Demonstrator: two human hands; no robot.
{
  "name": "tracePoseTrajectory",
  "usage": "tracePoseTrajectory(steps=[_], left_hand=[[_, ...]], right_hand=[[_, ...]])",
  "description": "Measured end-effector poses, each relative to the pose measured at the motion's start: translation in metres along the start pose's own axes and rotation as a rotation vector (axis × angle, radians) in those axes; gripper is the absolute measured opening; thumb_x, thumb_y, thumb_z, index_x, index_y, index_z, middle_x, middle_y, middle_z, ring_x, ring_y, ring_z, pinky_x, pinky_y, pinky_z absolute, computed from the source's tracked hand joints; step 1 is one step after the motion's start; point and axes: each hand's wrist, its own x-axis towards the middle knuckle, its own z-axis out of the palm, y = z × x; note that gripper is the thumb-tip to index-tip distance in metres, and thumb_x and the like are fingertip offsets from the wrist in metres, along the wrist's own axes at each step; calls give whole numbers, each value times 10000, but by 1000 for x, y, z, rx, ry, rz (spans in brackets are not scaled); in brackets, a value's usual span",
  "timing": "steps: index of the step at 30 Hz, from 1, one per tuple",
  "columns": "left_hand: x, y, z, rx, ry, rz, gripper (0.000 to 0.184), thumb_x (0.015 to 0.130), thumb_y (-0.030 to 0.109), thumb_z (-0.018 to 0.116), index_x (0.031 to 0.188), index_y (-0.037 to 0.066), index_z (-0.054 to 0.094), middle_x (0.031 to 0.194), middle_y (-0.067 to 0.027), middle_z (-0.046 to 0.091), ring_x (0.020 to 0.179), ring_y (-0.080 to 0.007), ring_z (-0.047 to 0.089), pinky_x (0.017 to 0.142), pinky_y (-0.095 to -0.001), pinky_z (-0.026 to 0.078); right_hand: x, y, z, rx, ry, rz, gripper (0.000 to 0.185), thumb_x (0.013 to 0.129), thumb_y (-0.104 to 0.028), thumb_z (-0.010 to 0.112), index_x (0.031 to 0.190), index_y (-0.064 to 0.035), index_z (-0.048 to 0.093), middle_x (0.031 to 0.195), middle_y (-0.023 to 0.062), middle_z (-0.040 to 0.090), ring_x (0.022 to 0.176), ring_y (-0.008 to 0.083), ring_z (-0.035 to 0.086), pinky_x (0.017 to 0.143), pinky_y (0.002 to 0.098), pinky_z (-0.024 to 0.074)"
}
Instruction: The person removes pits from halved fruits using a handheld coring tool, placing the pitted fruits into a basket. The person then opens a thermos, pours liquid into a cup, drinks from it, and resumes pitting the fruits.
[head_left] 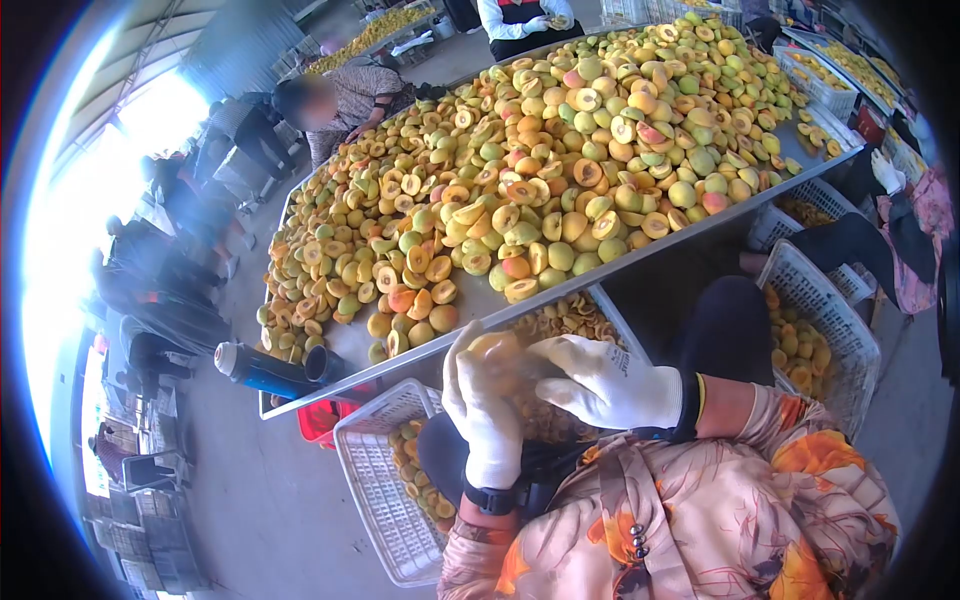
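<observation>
Both my hands wear white gloves and meet above my lap, just in front of the metal table's near edge. My left hand (482, 400) is closed around a yellow peach piece (495, 348), which is blurred by motion. From the right, my right hand (615, 382) reaches to the fruit with its fingers bent together; whatever it grips is hidden or smeared. Below and behind the hands, a crate of brownish scraps (568, 318) shows between my knees. A large heap of halved yellow peaches (520, 190) covers much of the table beyond.
White plastic crates with peaches stand at my left (365, 470) and right (835, 330). A blue flask (262, 368) and a dark cup (322, 364) are at the table's left corner, above a red container (325, 420). Other people work around the table and further back.
</observation>
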Motion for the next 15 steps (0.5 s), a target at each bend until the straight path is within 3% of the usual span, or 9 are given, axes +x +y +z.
tracePoseTrajectory(steps=[4,7,10,15], left_hand=[[-5,8,-3,84,-6,-11,588,1055,456,498,1298,-72,590,1117,-140,673,979,-199,663,884,-330,543],[-7,10,-2,111,-8,34,572,1057,449,494,1268,-69,612,1104,-136,676,966,-191,662,879,-325,543],[-8,8,-5,107,-8,45,551,1061,431,496,1255,-69,621,1091,-134,680,959,-186,661,873,-320,544],[-10,6,-7,63,-4,11,503,1063,396,513,1230,-63,637,1037,-119,693,918,-178,663,858,-312,545]], right_hand=[[-1,0,-5,49,2,-68,343,898,-85,714,1154,-36,491,928,200,667,814,424,665,696,452,529],[-1,-17,-15,34,-101,34,357,881,-73,722,1151,-43,490,869,190,666,736,423,666,637,444,535],[0,-13,-8,-77,1,-60,313,876,-107,731,1090,-50,509,828,171,667,677,408,665,580,442,532],[4,-10,-3,-331,-50,-11,241,883,-169,718,966,-49,527,770,144,643,674,365,675,562,445,532]])
